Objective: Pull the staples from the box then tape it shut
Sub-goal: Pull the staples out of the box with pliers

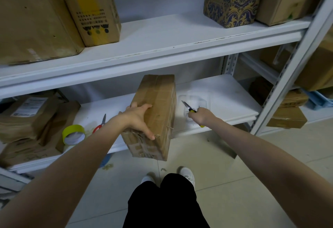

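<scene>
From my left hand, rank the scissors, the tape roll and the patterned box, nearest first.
1. Scissors, lower shelf, just left of the left hand.
2. Tape roll, farther left on that shelf.
3. Patterned box, upper shelf, far right.

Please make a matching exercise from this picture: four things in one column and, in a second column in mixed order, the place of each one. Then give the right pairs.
Things
1. cardboard box
2. tape roll
3. scissors
4. yellow-handled tool

Places
A. held in the right hand
B. lying on the shelf, between the tape roll and the cardboard box
C. gripped by the left hand
D. on the shelf, next to the brown parcels at the left

Pairs: 1-C, 2-D, 3-B, 4-A
</scene>
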`<state>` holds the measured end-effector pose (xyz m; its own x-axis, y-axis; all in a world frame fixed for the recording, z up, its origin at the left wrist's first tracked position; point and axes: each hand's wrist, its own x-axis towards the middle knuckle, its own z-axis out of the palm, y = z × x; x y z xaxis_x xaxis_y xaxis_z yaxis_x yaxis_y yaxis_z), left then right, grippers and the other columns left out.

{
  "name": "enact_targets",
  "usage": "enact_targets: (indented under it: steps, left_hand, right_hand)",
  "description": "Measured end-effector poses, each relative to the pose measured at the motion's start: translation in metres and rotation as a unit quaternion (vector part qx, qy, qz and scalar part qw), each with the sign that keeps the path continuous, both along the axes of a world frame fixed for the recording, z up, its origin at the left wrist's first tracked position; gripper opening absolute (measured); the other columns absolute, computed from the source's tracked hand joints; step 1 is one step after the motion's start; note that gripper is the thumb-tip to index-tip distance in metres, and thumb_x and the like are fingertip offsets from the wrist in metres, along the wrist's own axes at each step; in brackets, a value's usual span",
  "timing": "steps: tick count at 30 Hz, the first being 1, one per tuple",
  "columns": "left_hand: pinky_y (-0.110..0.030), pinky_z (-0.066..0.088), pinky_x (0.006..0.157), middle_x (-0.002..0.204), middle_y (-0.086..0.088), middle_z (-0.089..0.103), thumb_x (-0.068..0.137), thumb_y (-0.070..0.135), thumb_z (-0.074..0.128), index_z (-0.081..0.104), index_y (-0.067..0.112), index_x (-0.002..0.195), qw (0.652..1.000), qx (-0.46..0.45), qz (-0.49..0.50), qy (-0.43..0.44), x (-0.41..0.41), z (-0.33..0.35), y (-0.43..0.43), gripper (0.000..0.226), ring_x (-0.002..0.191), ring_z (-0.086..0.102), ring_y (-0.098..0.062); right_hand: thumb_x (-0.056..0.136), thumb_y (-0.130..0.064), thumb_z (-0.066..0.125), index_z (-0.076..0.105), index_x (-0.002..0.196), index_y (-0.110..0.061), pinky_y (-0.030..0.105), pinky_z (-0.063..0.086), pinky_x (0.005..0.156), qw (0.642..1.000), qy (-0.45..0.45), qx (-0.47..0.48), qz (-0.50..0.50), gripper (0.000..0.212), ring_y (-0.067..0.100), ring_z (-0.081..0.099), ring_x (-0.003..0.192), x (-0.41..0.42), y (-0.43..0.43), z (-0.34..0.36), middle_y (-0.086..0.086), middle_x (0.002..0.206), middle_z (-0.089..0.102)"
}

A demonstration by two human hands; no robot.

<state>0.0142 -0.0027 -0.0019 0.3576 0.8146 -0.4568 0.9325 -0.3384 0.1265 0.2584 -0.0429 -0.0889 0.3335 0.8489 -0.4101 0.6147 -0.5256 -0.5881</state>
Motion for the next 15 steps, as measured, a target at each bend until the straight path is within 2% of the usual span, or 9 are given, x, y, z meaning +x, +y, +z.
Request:
enact_targets:
  steps: [2,5,7,9,12,15]
  left_hand:
    - [-0.053,0.026,0.113,0.149,-0.005,0.015,0.044,0.065,0.083,0.01,0.041,0.146,1.0,0.012,0.008,-0.006,0.003,-0.002,0.001,0.127,0.138,0.02,-0.031]
    - [-0.051,0.029,0.112,0.147,-0.006,0.018,0.046,0.07,0.079,0.013,0.038,0.146,0.998,0.041,0.027,-0.031,0.014,-0.008,-0.002,0.124,0.136,0.021,-0.031]
    - [-0.051,0.031,0.11,0.146,-0.008,0.021,0.046,0.072,0.077,0.016,0.037,0.146,0.997,0.058,0.037,-0.039,0.022,-0.01,-0.003,0.122,0.135,0.023,-0.032]
    - [-0.051,0.032,0.109,0.145,-0.01,0.024,0.046,0.073,0.077,0.018,0.036,0.145,0.996,0.065,0.045,-0.036,0.027,-0.01,-0.002,0.121,0.133,0.025,-0.033]
    - [-0.052,0.032,0.108,0.144,-0.01,0.025,0.047,0.073,0.077,0.02,0.035,0.145,0.995,0.072,0.061,-0.035,0.031,-0.011,-0.002,0.119,0.133,0.025,-0.033]
    - [-0.054,0.031,0.108,0.145,-0.01,0.024,0.045,0.075,0.076,0.021,0.035,0.145,0.994,0.077,0.07,-0.039,0.037,-0.014,-0.002,0.121,0.134,0.024,-0.034]
  right_hand:
    - [0.088,-0.036,0.052,0.049,0.079,-0.01,0.027,0.041,0.06,0.994,0.102,-0.026,0.018,0.028,0.021,0.048,0.06,-0.007,0.0,0.002,0.005,0.072,0.048]
    - [0.096,-0.032,0.045,0.046,0.097,-0.01,0.026,0.044,0.059,0.966,0.24,-0.086,0.031,0.022,0.018,0.046,0.062,-0.016,-0.01,0.008,0.002,0.082,0.044]
    - [0.098,-0.032,0.041,0.044,0.104,-0.011,0.026,0.044,0.058,0.958,0.261,-0.11,0.035,0.022,0.018,0.047,0.066,-0.018,-0.018,0.007,0.002,0.086,0.044]
    - [0.097,-0.033,0.042,0.045,0.097,-0.012,0.026,0.044,0.06,0.957,0.264,-0.118,0.022,0.022,0.018,0.045,0.066,-0.019,-0.022,0.003,0.002,0.085,0.043]
    - [0.093,-0.034,0.045,0.043,0.087,-0.014,0.03,0.045,0.071,0.956,0.269,-0.12,-0.016,0.022,0.018,0.04,0.064,-0.022,-0.023,-0.005,0.003,0.082,0.039]
    - [0.093,-0.034,0.045,0.042,0.107,-0.011,0.03,0.045,0.072,0.952,0.278,-0.12,-0.04,0.027,0.019,0.039,0.065,-0.022,-0.029,-0.009,0.004,0.084,0.039]
